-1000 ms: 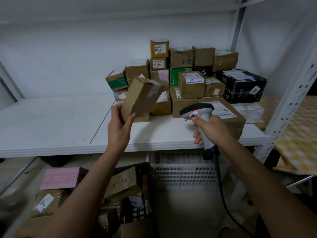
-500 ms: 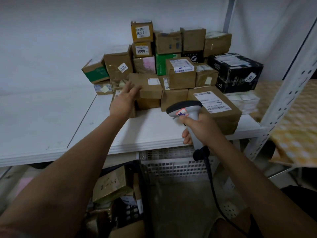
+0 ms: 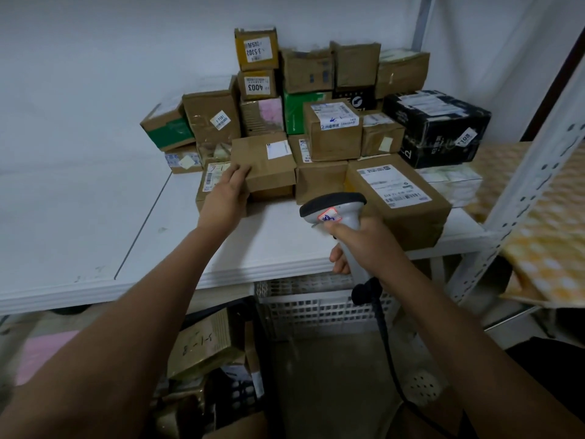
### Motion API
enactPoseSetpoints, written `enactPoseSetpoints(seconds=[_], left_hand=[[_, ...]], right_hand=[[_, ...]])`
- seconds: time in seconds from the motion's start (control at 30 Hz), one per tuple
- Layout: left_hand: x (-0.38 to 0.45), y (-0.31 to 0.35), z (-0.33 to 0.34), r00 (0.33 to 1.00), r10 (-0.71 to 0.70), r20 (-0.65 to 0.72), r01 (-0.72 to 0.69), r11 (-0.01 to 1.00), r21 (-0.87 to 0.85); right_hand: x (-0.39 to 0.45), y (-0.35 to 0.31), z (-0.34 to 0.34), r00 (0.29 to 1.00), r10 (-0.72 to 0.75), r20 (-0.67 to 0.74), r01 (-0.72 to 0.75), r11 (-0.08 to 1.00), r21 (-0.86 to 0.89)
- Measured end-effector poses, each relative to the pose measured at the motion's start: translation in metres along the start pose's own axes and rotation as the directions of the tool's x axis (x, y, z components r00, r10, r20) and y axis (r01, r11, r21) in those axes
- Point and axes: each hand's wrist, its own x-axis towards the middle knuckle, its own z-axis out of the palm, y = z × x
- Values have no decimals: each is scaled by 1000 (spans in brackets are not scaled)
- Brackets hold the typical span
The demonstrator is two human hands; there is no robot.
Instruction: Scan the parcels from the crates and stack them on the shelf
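Observation:
A plain brown parcel (image 3: 269,163) with a white label lies flat on lower boxes at the front of the parcel stack (image 3: 332,90) on the white shelf (image 3: 221,248). My left hand (image 3: 226,194) holds its left end, fingers over the top edge; the thumb is hidden. My right hand (image 3: 364,245) grips the handle of a grey barcode scanner (image 3: 332,210) above the shelf's front edge, its head pointing left toward the parcels. A black cable hangs from the scanner's handle.
Below the shelf stand a white perforated crate (image 3: 316,308) and, at lower left, a dark crate (image 3: 253,369) with several brown parcels (image 3: 202,343). The shelf's white upright (image 3: 522,201) rises at right, beside a yellow chequered cloth (image 3: 544,248). The shelf's left half is bare.
My left hand carried the brown parcel from mid-air onto the stack and laid it flat; it now holds the parcel's left end. My right hand keeps the scanner in place.

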Motion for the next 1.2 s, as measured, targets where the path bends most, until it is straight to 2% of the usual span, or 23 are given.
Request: enactPoseSetpoints(seconds=[0.33, 0.6, 0.77, 0.93, 1.07, 1.2], left_hand=[[-84, 44, -41, 971, 96, -219, -129, 982, -141], [-79, 110, -77, 901, 334, -276, -377, 918, -121], [-35, 168, -58, 834, 508, -218, -537, 838, -100], [17, 248, -29, 792, 588, -164, -607, 787, -109], [63, 295, 0, 788, 606, -110, -616, 782, -99], [103, 319, 33, 828, 561, -22, -561, 827, -19]], right_hand=[[-24, -9, -25, 993, -9, -122, 11, 1000, 16], [-44, -14, -82, 962, -48, -267, 54, 998, 14], [-48, -6, -125, 939, -37, -342, 49, 998, 26], [-45, 5, -164, 901, -36, -431, 50, 999, 21], [-34, 15, -183, 891, -39, -452, 41, 999, -4], [-23, 19, -195, 899, -48, -435, 53, 999, 0]])
